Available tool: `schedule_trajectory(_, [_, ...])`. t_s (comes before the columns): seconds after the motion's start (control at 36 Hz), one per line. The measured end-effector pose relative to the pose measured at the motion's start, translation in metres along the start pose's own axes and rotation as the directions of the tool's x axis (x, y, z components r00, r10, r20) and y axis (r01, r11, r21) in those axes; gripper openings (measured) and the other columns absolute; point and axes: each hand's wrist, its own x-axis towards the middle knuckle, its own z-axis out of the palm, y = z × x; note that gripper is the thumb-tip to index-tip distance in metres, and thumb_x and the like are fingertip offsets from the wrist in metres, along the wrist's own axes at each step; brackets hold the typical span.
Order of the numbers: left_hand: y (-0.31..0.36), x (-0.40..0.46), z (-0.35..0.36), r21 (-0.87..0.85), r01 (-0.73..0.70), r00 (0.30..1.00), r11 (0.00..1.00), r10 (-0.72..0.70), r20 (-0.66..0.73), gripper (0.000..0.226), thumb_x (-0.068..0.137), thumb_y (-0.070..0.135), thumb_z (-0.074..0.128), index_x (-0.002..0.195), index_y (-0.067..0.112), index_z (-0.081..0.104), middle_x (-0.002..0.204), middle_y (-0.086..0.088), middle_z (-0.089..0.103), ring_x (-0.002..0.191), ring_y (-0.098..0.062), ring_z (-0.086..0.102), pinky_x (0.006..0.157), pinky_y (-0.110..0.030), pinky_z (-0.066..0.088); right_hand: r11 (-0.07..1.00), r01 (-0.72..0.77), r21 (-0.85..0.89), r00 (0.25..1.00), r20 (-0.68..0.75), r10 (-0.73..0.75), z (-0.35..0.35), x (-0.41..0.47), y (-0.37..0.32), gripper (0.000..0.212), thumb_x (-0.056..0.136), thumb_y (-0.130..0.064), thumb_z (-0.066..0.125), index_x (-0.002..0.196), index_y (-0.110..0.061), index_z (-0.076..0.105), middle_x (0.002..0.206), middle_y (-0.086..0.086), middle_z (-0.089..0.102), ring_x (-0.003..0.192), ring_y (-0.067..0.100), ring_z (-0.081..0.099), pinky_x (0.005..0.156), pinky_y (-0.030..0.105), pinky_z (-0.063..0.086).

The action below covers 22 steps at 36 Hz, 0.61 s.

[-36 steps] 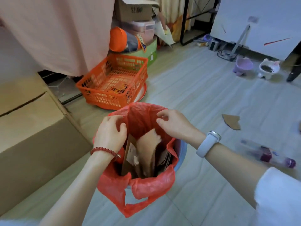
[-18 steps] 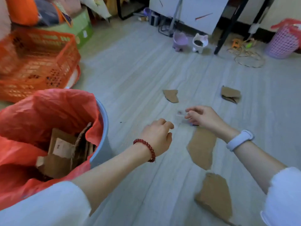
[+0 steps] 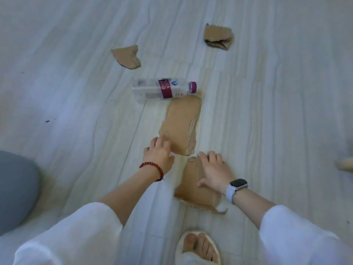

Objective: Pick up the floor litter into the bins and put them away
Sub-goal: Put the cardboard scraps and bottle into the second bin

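Both grips are spreading wide: left hand (image 3: 159, 155) touching far card (image 3: 180, 125), right hand (image 3: 214, 172) pressing near card (image 3: 196, 190); flat pieces may be slipping from my fingertips.

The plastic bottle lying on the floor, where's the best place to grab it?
Probably grip the plastic bottle around its clear body left of the label, coming from above. It lies on its side, cap pointing right, with bare floor along its far side; a cardboard piece crowds its near right end.

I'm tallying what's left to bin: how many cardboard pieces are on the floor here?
4. One under the right hand, nearest the foot; a long piece at the left hand; a small scrap beyond the bottle; a crumpled piece far right. More may lie outside the view.
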Motion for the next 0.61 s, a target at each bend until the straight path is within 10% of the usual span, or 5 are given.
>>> schedule_trajectory(0.28, [0.02,0.061,0.0,-0.079,0.367,0.916,0.927,-0.375,-0.142,0.102,0.068,0.069,0.059,0.139,0.006,0.02,0.144,-0.009,0.021,0.132,-0.03,0.02,0.101,-0.047,0.028,0.993,0.104,-0.049,0.994,-0.025,-0.106,-0.002,0.011,0.011,0.051,0.08,-0.032,0.066,0.118,-0.008,0.042,0.122,0.01,0.036,0.115,0.03,0.037,0.087,0.038,0.043])
schedule_trajectory(0.39, [0.03,0.068,-0.001,-0.106,0.394,0.9,0.913,-0.406,-0.16,0.094,0.066,0.061,0.068,0.131,0.003,0.031,0.136,-0.011,0.03,0.124,-0.031,0.029,0.097,-0.043,0.032,0.986,0.162,-0.024,0.986,-0.033,-0.163,0.007,0.005,0.0,0.081,0.074,-0.041,0.07,0.136,-0.014,0.025,0.129,0.006,0.032,0.116,0.028,0.034,0.086,0.038,0.039])
schedule_trajectory(0.61, [0.03,0.07,-0.017,-0.225,0.521,0.841,0.823,-0.54,-0.032,0.09,0.066,0.041,0.079,0.129,0.001,0.028,0.133,-0.014,0.031,0.125,-0.03,0.029,0.1,-0.04,0.031,0.993,0.117,0.017,0.993,-0.022,-0.116,0.014,0.005,-0.003,0.05,0.078,-0.033,0.069,0.113,-0.01,0.043,0.115,0.009,0.047,0.109,0.028,0.042,0.082,0.035,0.041])
